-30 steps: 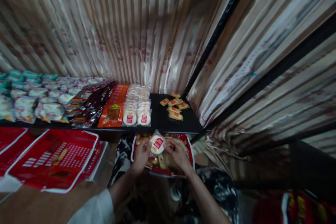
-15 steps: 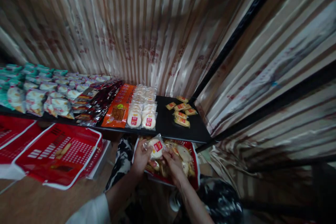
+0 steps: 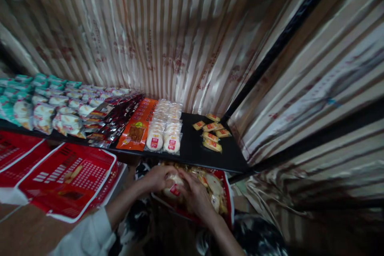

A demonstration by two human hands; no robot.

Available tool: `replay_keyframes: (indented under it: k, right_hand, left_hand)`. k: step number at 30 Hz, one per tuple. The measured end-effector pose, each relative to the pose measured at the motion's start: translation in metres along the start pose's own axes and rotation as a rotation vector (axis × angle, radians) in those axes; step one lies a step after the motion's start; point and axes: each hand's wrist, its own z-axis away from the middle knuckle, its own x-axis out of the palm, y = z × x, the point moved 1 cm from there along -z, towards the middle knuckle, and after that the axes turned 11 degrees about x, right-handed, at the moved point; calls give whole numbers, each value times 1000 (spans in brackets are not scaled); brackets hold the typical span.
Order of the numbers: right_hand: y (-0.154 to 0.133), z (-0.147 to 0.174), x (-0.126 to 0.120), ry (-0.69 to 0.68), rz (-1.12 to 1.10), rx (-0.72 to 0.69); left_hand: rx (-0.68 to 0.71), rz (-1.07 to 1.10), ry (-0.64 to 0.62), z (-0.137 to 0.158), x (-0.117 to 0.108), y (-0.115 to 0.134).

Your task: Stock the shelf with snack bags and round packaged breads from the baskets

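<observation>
I see both hands, left hand [image 3: 156,178] and right hand [image 3: 195,196], closed around one round white snack packet [image 3: 172,184] over the red basket [image 3: 229,204] of packets, just below the black shelf [image 3: 192,148].

There is one view only, from the person's head. It looks forward and down, close above the black surface [image 3: 192,148], with the striped curtain [image 3: 168,36] near at 12 o'clock.

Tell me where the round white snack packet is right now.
Low centre of the head view: round white snack packet between both hands, over the red basket.
</observation>
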Motion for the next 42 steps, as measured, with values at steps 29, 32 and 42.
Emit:
replay_keyframes:
  k: [29, 32, 42]
  right_hand:
    - [-9, -96, 32, 281, -168, 281]
    - [-10, -97, 33, 289, -97, 280]
    - [-4, -102, 42, 361, -11, 251]
  left_hand:
    - [130, -387, 752, -18, 19, -50]
    - [157, -394, 768, -21, 23, -53]
    - [242, -470, 785, -33, 29, -61]
